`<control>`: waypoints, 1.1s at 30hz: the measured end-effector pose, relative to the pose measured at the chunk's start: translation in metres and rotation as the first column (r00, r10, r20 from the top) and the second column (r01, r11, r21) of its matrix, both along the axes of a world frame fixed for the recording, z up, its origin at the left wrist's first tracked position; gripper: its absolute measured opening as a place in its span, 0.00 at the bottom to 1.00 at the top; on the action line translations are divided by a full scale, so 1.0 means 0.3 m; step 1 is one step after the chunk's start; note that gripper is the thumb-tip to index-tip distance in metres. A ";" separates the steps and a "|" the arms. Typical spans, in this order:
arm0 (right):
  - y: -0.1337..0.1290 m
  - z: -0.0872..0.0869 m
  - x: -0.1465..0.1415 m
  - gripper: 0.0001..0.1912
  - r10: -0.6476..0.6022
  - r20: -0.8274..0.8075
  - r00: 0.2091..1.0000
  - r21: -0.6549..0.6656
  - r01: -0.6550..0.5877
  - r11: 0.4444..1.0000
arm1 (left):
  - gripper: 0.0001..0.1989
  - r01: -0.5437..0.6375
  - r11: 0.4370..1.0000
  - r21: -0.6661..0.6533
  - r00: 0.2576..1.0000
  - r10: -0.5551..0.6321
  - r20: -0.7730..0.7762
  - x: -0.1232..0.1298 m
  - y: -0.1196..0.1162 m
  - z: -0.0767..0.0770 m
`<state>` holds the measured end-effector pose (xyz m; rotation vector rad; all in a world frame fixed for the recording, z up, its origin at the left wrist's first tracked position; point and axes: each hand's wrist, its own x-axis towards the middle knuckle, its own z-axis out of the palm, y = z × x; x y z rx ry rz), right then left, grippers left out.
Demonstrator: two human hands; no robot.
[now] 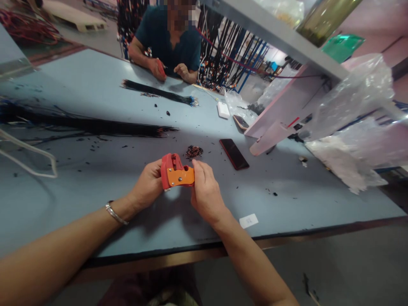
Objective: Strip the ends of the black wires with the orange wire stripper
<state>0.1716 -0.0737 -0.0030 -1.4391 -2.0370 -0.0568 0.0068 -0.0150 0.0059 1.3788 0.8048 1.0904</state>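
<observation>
A red and orange wire stripper (180, 175) is held above the table between both hands. My left hand (148, 182) grips its red end, fingers mostly behind the tool. My right hand (206, 189) is closed round the other end, where the handles are largely hidden by the fingers. Just beyond the tool lies a small heap of dark and reddish clippings (194, 151). Farther off to the left, a long bundle of black wires (105, 126) rests on the table, its stripped-looking ends pointing toward the middle.
A phone (234, 154) and a white label (248, 220) lie to the right. Across the grey table (105, 174), a co-worker (170, 44) holds a red tool behind a second wire bundle (159, 92). A shelf post (270, 136) and plastic bags (347, 157) stand at right.
</observation>
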 end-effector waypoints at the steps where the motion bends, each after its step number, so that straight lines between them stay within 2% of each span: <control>1: -0.001 0.002 -0.001 0.35 -0.007 0.001 1.000 -0.004 0.007 1.000 | 0.09 0.001 1.000 -0.002 1.000 -0.001 -0.004 -0.001 0.000 -0.002; 5: -0.001 0.009 -0.004 0.31 -0.043 -0.004 0.999 -0.026 0.043 0.999 | 0.09 -0.008 1.000 0.002 0.999 0.008 -0.040 0.001 0.000 -0.009; 9: 0.001 0.019 -0.006 0.20 -0.082 -0.005 0.997 -0.038 0.082 0.996 | 0.10 0.009 0.999 -0.041 0.999 -0.010 -0.032 0.012 -0.006 -0.010; 15: 0.007 0.035 -0.005 0.10 -0.182 0.115 0.977 -0.013 0.184 0.983 | 0.13 0.003 0.996 -0.093 1.000 -0.002 0.013 0.025 -0.015 -0.014; 23: 0.034 0.026 -0.005 0.07 -0.171 0.142 0.975 -0.060 0.181 0.982 | 0.15 0.024 0.989 -0.147 0.997 -0.014 0.074 0.034 -0.019 -0.019; 29: 0.052 0.028 -0.010 0.04 -0.233 0.247 0.941 -0.129 0.271 0.954 | 0.15 0.028 0.982 -0.185 0.995 -0.009 0.103 0.036 -0.015 -0.058; 33: 0.058 0.034 -0.011 0.04 -0.259 0.324 0.910 -0.132 0.315 0.940 | 0.16 0.038 0.973 -0.229 0.991 -0.007 0.134 0.038 -0.018 -0.064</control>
